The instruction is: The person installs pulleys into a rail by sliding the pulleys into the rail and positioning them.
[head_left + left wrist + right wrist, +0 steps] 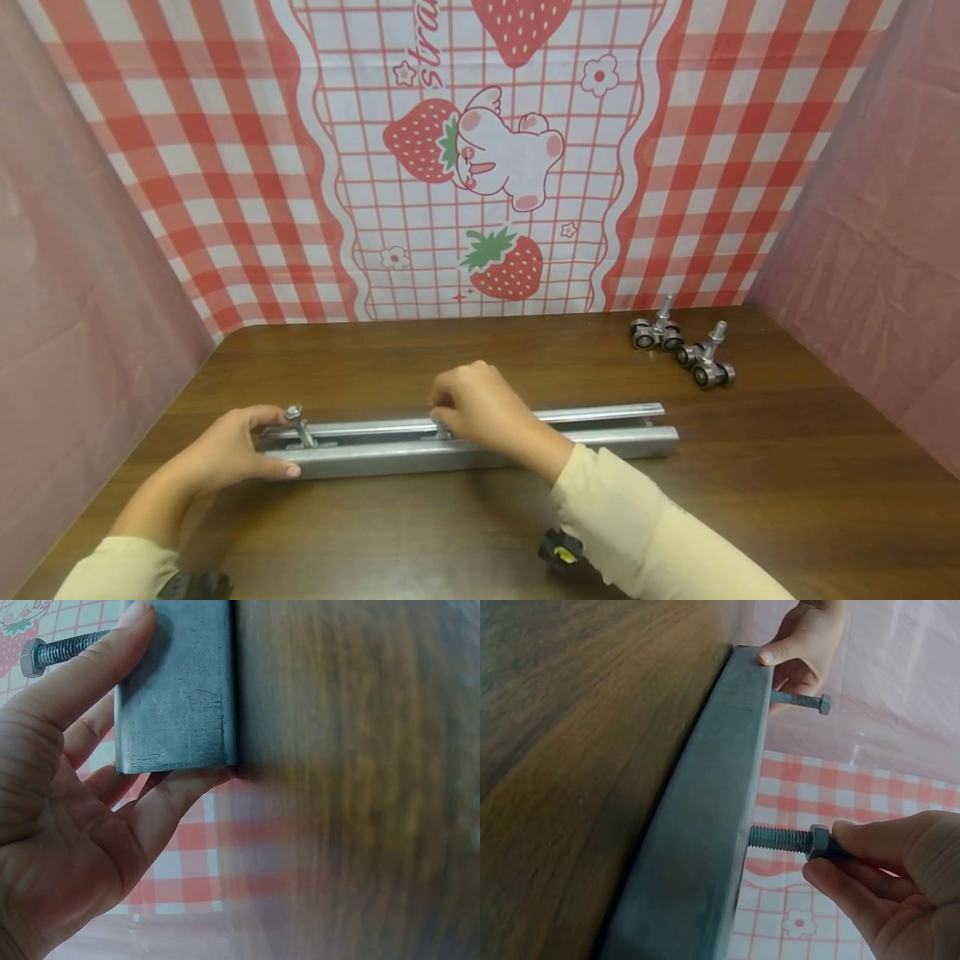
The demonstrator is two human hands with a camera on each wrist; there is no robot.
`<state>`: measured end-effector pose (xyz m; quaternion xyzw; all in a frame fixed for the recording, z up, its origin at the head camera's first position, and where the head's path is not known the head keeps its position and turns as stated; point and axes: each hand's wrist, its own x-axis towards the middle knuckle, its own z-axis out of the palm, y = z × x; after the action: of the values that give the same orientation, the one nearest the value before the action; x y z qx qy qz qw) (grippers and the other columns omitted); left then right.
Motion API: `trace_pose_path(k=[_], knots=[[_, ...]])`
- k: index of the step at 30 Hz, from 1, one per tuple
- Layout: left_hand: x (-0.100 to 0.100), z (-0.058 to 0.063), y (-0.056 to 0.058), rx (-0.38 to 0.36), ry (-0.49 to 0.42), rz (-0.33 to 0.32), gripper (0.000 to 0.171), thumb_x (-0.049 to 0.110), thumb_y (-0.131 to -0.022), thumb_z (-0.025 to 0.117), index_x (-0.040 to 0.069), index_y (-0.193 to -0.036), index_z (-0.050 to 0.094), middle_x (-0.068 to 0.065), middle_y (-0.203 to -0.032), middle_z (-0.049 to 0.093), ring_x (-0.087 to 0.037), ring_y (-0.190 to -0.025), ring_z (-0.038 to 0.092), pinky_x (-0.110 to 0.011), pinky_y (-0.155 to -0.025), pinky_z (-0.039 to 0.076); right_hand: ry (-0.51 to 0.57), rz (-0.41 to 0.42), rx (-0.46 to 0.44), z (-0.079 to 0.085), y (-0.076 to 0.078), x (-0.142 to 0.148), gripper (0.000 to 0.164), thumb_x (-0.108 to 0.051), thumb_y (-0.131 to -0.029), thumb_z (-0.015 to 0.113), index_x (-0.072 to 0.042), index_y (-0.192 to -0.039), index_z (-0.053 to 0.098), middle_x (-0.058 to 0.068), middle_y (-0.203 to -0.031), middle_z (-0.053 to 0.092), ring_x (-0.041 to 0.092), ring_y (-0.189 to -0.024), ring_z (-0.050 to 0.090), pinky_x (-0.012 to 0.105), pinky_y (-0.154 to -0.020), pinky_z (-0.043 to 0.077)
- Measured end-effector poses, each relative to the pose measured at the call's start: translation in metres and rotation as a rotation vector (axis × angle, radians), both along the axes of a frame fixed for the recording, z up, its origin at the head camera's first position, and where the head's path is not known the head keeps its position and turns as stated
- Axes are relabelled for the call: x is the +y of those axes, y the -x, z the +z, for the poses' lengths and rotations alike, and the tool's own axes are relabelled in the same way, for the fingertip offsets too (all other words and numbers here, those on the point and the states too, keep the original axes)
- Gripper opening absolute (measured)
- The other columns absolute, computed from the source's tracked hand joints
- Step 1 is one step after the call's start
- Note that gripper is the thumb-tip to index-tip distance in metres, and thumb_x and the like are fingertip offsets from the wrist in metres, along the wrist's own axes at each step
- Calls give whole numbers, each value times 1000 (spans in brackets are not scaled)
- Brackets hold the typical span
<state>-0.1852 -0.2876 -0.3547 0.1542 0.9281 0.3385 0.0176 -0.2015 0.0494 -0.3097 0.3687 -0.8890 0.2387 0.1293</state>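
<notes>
A long silvery metal channel rail lies across the wooden table, its slot facing up. My left hand grips the rail's left end, thumb on the near side and fingers around the end and far side. Close to that thumb, a hex-head bolt stands up out of the slot, leaning slightly in the head view. Around mid-rail, my right hand pinches the top of a second bolt between thumb and fingers. A hex nut sits on its thread just below the fingertips. The lower part of each bolt is hidden inside the rail.
Two wheeled trolleys, one farther back and one nearer, stand at the table's back right with their bolts pointing up. Behind the table hangs a red-and-white strawberry cloth. Pink curtains flank both sides.
</notes>
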Motion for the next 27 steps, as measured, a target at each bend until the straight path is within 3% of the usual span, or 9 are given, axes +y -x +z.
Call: trace_pose_path(k=[27], knots=[[0, 0, 0, 16, 7, -2, 52, 21, -64, 92, 1, -104, 64, -18, -112, 66, -36, -105, 60, -48, -87, 49, -42, 12, 114, -5, -4, -23, 6, -8, -83, 74, -6, -89, 76, 5, -85, 73, 21, -79, 70, 34, -75, 57]])
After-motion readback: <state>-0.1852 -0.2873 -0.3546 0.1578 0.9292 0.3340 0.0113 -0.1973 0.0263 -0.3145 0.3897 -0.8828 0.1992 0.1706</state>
